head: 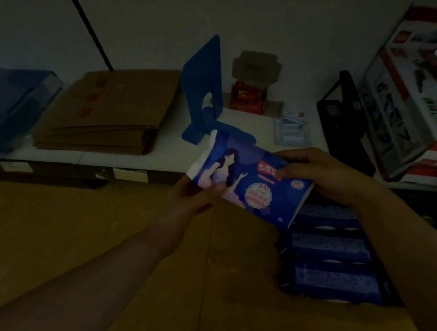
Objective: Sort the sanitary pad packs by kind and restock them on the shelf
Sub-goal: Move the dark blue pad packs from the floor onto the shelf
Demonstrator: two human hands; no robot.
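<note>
I hold a blue sanitary pad pack (249, 181) with a printed woman's figure and a red label in front of the white shelf (170, 135). My left hand (196, 197) grips its left end, thumb on the front. My right hand (327, 172) grips its right end. Below the pack, several more dark blue packs (331, 261) lie in a row in an open cardboard box (169, 266). The scene is dim.
On the shelf stand a blue bookend (203, 90), a stack of flat brown cardboard (108, 112), a blue plastic box (1, 108), a small open carton with red goods (252, 90), a small clear packet (292, 129), a black rack (342, 118) and a large printed box (416, 93).
</note>
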